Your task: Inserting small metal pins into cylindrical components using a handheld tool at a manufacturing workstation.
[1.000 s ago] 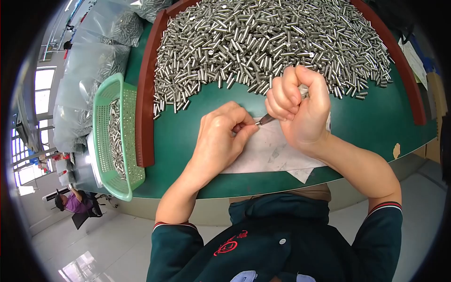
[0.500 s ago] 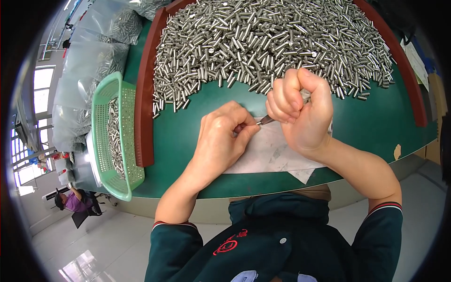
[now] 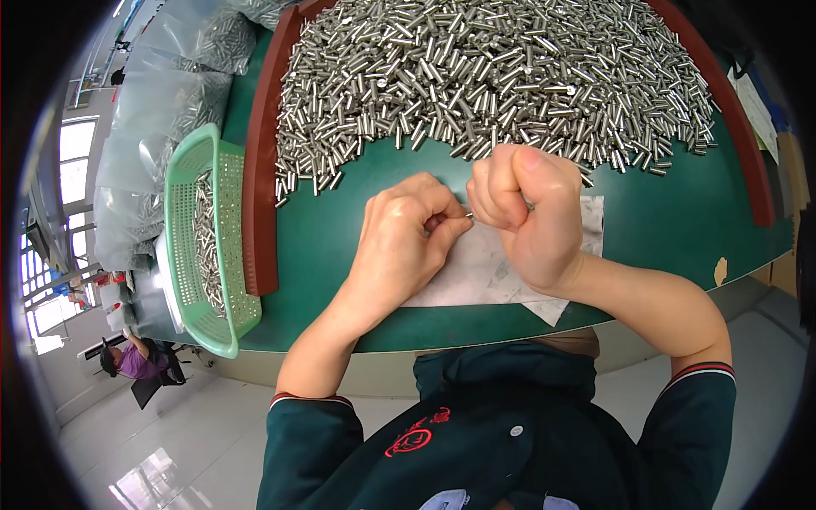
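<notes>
My left hand (image 3: 404, 234) is closed in a pinch, and the shiny end of a small metal pin (image 3: 469, 215) shows at its fingertips. Close beside it, my right hand (image 3: 531, 212) is curled into a fist around a slim dark tool. The fist hides nearly all of that tool now; its narrow tip showed a moment ago. Both hands are above a smudged white cloth (image 3: 476, 276) on the green table. Beyond them lies a large heap of short silver metal pins (image 3: 493, 81).
Dark red rails, left (image 3: 262, 187) and right (image 3: 738, 119), border the heap. Outside the left rail stands a light green plastic basket (image 3: 229, 255) with pins in it. Clear bags (image 3: 161, 106) of pins line the far left. Another person (image 3: 140, 361) sits beyond the table.
My right fist has shifted slightly left and down, closer to my left hand, and the dark tool's tip is now hidden. My left hand keeps its pinch.
</notes>
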`<state>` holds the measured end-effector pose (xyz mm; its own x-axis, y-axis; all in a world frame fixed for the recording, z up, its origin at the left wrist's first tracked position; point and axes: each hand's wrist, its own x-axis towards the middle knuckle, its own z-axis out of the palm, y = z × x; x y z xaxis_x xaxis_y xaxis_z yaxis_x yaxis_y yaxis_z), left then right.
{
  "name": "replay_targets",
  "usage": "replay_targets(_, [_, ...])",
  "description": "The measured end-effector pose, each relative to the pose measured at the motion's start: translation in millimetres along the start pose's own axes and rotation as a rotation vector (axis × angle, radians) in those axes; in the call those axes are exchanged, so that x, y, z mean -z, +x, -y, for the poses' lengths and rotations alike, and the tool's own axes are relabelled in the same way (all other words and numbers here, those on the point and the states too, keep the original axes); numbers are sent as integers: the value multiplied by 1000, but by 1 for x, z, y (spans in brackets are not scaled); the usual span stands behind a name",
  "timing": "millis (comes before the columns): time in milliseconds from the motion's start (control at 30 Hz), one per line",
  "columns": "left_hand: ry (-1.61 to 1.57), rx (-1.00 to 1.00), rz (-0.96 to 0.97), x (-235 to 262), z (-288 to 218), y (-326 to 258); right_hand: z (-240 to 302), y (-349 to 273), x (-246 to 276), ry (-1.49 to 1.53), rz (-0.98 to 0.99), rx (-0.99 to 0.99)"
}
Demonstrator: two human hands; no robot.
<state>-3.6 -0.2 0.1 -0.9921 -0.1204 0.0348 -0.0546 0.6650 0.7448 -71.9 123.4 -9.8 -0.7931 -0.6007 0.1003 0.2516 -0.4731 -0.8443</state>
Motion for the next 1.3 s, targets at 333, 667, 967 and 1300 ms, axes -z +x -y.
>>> replay_targets(333, [-869, 308, 40, 27, 20, 4, 2, -1, 2, 127, 54, -29])
replay_targets(667, [-434, 291, -420, 37, 34, 21, 0, 4, 2, 142, 32, -42])
replay_targets(967, [265, 134, -420, 21, 36, 30, 2, 4, 0, 101, 50, -16])
replay_targets(1300, [-1117, 385, -71, 31, 32, 16, 4, 3, 3, 91, 38, -20])
